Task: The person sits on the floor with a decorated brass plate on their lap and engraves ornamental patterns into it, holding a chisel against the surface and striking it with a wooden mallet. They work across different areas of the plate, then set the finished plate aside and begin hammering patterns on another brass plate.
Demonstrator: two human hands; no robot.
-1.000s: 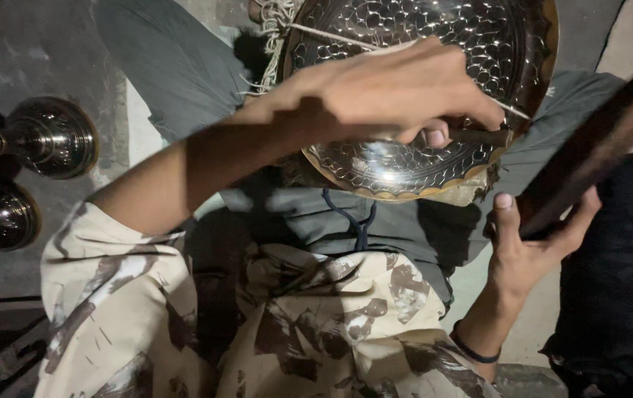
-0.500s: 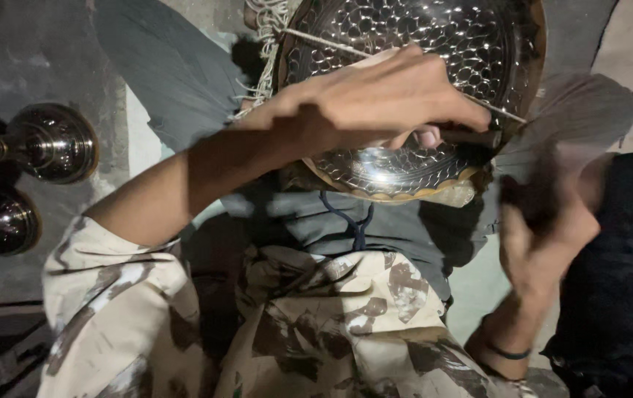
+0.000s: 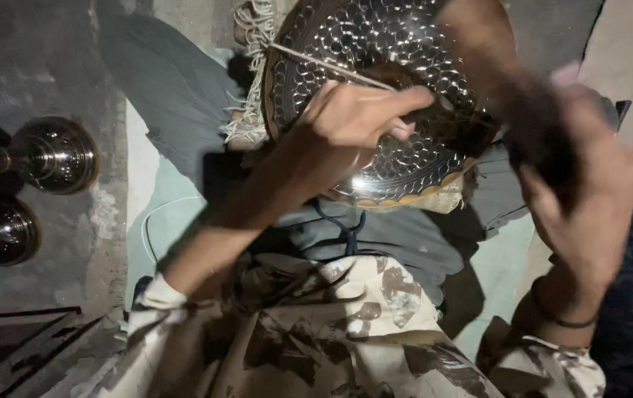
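Two shiny metal vessels (image 3: 55, 155) sit on the floor far left, well apart from the work; centre, the left hand (image 3: 350, 129) pinches a thin punch (image 3: 331, 66) w/ its tip on the hammered bowl (image 3: 375, 44), which rests on the lap over a cloth (image 3: 254, 29). Right hand (image 3: 589, 199) is closed round a dark, blurred tool (image 3: 534, 118), prob. a mallet, above the bowl's right rim. To do it well, imo: keep the punch steady on one dimple, bowl braced vs. legs, strikes short & square on the punch end, fingers clear.

Rough grey concrete floor (image 3: 58, 74), two shiny metal vessels (image 3: 51, 155) standing at its left edge
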